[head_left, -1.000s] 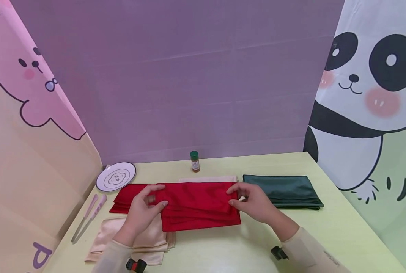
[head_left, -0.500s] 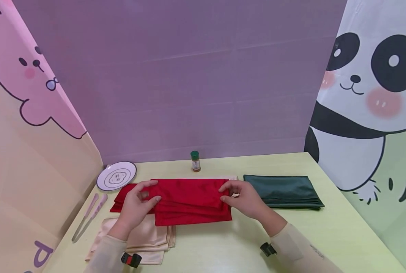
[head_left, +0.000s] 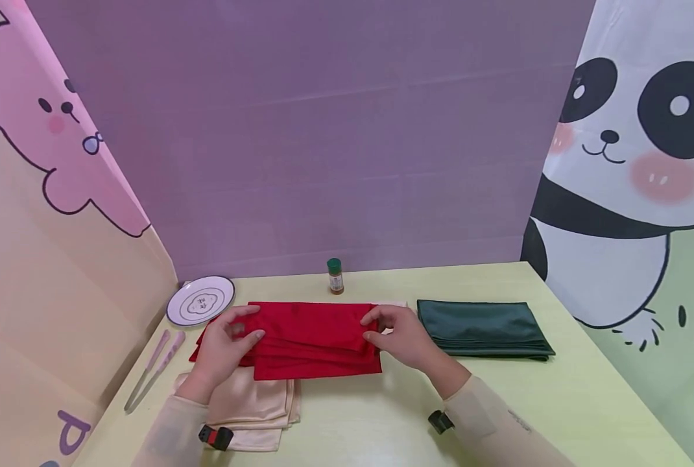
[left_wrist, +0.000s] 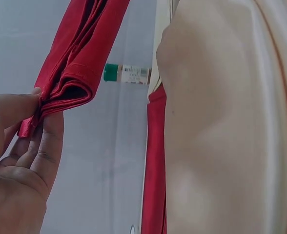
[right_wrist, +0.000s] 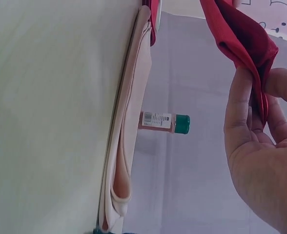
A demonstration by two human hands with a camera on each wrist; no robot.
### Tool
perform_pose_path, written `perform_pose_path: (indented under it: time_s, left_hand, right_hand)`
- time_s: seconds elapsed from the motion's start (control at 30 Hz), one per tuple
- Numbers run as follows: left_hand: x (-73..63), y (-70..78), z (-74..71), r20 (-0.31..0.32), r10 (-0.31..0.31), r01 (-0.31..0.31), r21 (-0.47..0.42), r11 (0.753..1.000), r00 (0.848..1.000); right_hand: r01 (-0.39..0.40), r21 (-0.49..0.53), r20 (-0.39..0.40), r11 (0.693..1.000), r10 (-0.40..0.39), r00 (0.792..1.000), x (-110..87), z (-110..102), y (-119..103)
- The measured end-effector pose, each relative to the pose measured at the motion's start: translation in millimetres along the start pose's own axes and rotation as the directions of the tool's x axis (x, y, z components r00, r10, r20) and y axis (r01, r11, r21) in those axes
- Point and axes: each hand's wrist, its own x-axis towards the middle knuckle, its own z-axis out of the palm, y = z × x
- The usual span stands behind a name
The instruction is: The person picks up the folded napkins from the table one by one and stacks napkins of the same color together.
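A folded red cloth (head_left: 314,340) is held in the air over the table, stretched between both hands. My left hand (head_left: 224,350) pinches its left end between thumb and fingers; in the left wrist view the folded layers (left_wrist: 82,58) open into a loop beside the fingers. At the other end my right hand (head_left: 402,344) pinches the cloth the same way, its layers slightly parted in the right wrist view. A second red cloth (left_wrist: 155,161) lies on the table, mostly hidden behind the left hand. In front of it is a folded peach cloth (head_left: 259,402), partly under the left forearm.
A folded dark green cloth (head_left: 481,324) lies at the right. Behind the held cloth a pale pink cloth (right_wrist: 138,83) shows partly. A green-capped bottle (head_left: 335,277) stands at the back. Tongs (head_left: 154,373) and a white plate (head_left: 201,301) are at the left.
Both hands have moved left and slightly away from me with the red cloth, which now covers more of the second red cloth. Both hands have kept hold of it.
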Motion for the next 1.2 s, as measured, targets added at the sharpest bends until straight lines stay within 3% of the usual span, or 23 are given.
perform_pose_path:
  time_s: [0.33, 0.67, 0.97, 1.2]
  left_hand:
    - [8.8, -7.5, -14.2, -0.004, 0.007, -0.007, 0.038, 0.999, 1.000]
    - [14.7, -20.1, -26.6, 0.009, -0.001, 0.001, 0.020, 1.000, 1.000]
    - [15.9, -26.8, -35.4, -0.008, 0.010, -0.010, 0.088, 0.996, 1.000]
    - [21.3, -30.6, -43.1, -0.011, -0.035, 0.036, 0.091, 0.995, 0.999]
  right_hand:
    - [0.008, 0.029, -0.016, 1.000, -0.008, 1.000, 13.5, 13.9, -2.5]
    - [0.003, 0.031, -0.035, 1.000, -0.002, 0.999, 25.2, 30.0, -5.0]
    - [-0.002, 0.041, -0.046, 0.999, 0.004, 0.999, 32.2, 42.6, -12.4]
    - [-0.002, 0.051, -0.051, 0.999, 0.004, 0.999, 40.8, 53.2, -11.1]
